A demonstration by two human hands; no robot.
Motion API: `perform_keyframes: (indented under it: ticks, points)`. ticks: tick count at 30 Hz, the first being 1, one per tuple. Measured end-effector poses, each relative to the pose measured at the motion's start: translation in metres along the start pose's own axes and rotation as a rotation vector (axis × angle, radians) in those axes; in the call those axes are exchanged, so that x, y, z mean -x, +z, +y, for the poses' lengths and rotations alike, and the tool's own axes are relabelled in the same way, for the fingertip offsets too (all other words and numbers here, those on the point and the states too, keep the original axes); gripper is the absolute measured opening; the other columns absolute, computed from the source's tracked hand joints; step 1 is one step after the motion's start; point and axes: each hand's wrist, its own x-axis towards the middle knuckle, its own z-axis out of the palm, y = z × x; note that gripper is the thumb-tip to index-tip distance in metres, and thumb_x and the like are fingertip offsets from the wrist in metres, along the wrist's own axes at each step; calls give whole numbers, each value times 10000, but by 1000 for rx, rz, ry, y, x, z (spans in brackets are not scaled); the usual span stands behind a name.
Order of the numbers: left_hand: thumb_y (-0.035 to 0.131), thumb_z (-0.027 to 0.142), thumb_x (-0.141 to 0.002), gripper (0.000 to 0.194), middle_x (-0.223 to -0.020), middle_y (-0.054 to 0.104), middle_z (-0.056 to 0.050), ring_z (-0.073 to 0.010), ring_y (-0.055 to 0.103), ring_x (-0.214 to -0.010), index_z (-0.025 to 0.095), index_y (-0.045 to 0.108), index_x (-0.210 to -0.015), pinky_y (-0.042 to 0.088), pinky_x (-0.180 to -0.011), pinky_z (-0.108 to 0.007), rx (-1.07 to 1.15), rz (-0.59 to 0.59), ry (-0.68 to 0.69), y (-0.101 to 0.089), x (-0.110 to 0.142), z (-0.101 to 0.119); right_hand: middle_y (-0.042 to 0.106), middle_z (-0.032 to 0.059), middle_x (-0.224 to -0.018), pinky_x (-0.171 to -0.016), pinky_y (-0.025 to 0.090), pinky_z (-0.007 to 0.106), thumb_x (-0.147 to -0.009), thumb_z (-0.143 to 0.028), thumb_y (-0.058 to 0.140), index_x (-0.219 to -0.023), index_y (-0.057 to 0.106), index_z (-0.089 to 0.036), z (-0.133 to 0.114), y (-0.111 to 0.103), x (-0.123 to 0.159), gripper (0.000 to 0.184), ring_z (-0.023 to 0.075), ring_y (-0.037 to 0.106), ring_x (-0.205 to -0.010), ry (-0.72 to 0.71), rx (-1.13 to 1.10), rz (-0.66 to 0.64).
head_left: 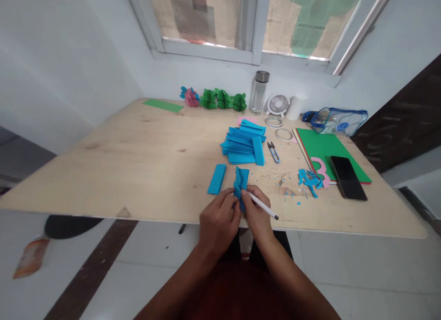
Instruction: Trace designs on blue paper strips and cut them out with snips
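Near the table's front edge, both hands grip a cut and folded piece of blue paper (242,177). The fingers of my left hand (222,216) close on its left side, and my right hand (257,212) pinches its right side. A white pen (262,204) is also tucked in my right hand, its dark end pointing right and toward me. Just left of the paper lies a folded blue strip (217,179). Behind it is a pile of blue paper strips (241,145). Blue-handled thread snips (274,152) rest beside the pile. My fingers hide the paper's lower part.
Blue paper scraps (310,180), a pink paper cutout (320,170), a phone (347,177) and green paper (320,147) lie right. Along the back stand green paper ornaments (223,99), a glass bottle (259,94), a small fan (278,105) and a clear pouch (339,121).
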Motion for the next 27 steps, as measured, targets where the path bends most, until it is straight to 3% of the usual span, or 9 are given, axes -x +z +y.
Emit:
perform_keyframes:
  ticks: [6, 10, 14, 18, 21, 24, 27]
  points:
    - [487, 182, -933, 195, -1082, 725, -128, -236, 702, -989, 187, 664, -850, 560, -861, -344, -20, -13, 42, 3, -1, -1, 577, -11, -680, -641, 458, 271, -826, -437, 601, -765, 633, -198, -3, 0, 3, 248, 159, 521, -666, 2, -18, 4]
    - [495, 189, -926, 191, -1078, 724, -123, -229, 693, -1001, 188, 674, -859, 554, -898, -354, 111, -14, 14, 0, -1, -1, 580, -15, -674, -642, 451, 268, -807, -420, 630, -746, 630, -197, -1, -2, 2, 231, 158, 522, -670, 10, -16, -7]
    - [556, 259, -881, 143, -991, 727, -84, -198, 693, -886, 203, 662, -960, 576, -771, -317, 391, -65, -290, -7, -9, -6, 525, -29, -619, -586, 417, 259, -810, -418, 621, -715, 625, -199, 0, -8, 1, 239, 147, 475, -618, 21, 31, -13]
    - [656, 356, -785, 299, -876, 719, -50, -177, 680, -742, 175, 628, -1021, 560, -625, -278, 757, -111, -620, -7, -25, -13, 512, -34, -594, -525, 376, 247, -813, -438, 622, -676, 623, -198, 0, -11, 2, 276, 128, 430, -563, 37, 48, -55]
    - [686, 342, -735, 312, -706, 680, 1, -140, 627, -598, 163, 630, -985, 520, -547, -245, 902, -113, -699, -2, -32, -16, 558, -19, -617, -532, 394, 250, -830, -437, 613, -690, 634, -194, 2, -12, 3, 281, 131, 461, -570, 31, 49, -108]
    - [679, 319, -723, 282, -617, 634, 33, -120, 576, -519, 163, 631, -952, 481, -501, -227, 923, -90, -713, 2, -33, -17, 605, -3, -659, -561, 442, 266, -869, -413, 578, -834, 678, -193, 7, -18, 5, 244, 147, 520, -589, -22, 129, -127]
    - [651, 284, -734, 229, -627, 643, 31, -128, 591, -544, 172, 631, -933, 478, -529, -228, 805, -105, -652, 6, -30, -19, 692, 48, -830, -698, 511, 329, -908, -342, 543, -1070, 674, -201, 12, -28, 6, 252, 194, 626, -721, -219, 365, 12]
